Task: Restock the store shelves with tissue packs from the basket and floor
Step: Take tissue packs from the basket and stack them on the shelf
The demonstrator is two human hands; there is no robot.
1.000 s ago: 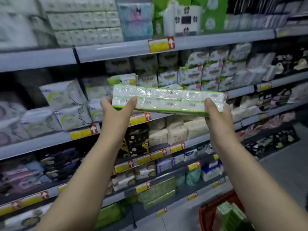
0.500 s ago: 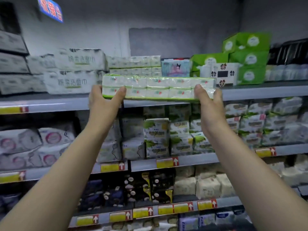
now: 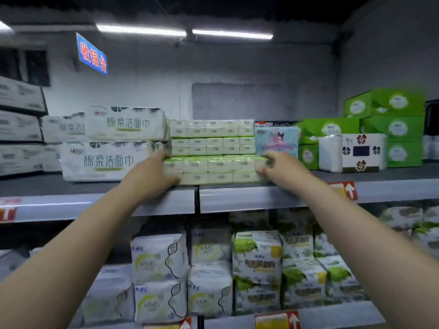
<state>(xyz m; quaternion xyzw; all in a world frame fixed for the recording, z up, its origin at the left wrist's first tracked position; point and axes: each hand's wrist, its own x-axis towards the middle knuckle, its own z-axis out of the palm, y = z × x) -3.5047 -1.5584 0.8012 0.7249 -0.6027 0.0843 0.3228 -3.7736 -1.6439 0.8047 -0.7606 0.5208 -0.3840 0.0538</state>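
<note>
A long green-and-white tissue pack (image 3: 213, 169) lies on the top shelf (image 3: 261, 198), near its front edge. It sits in front of a stack of like tissue packs (image 3: 212, 136). My left hand (image 3: 152, 179) grips its left end, thumb under the lower corner. My right hand (image 3: 278, 167) holds its right end with fingers curled round the corner. The basket and the floor are out of view.
Big white face-towel bags (image 3: 111, 160) stand left of the pack. A blue cartoon-print pack (image 3: 276, 138), green boxes (image 3: 389, 124) and a white box with flowers (image 3: 361, 153) stand to the right. Lower shelves hold more wrapped packs (image 3: 161, 276).
Both hands raised the tissue pack from chest height to the top shelf and set it down in front of the stack. The view tilted upward.
</note>
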